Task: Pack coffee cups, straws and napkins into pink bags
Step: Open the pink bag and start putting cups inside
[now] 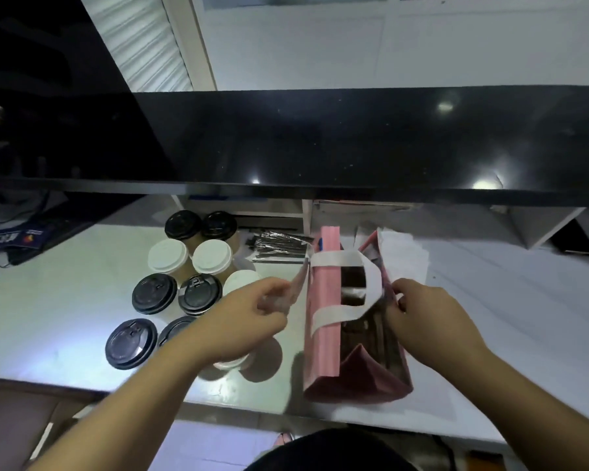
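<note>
Near the front edge of the white table point(65, 300), the pink bag point(323, 334) stands open between both hands: the right hand point(432, 321) pinches its right rim, while the left hand point(249, 321), fingers curled, pinches something blurred just left of the bag, over the lidded coffee cups point(181, 266).

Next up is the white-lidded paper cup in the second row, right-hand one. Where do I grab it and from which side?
Judging by its upright pose, come from above and grip the white-lidded paper cup around its lid rim; neighbouring cups crowd its sides, so a side approach looks blocked.
</note>
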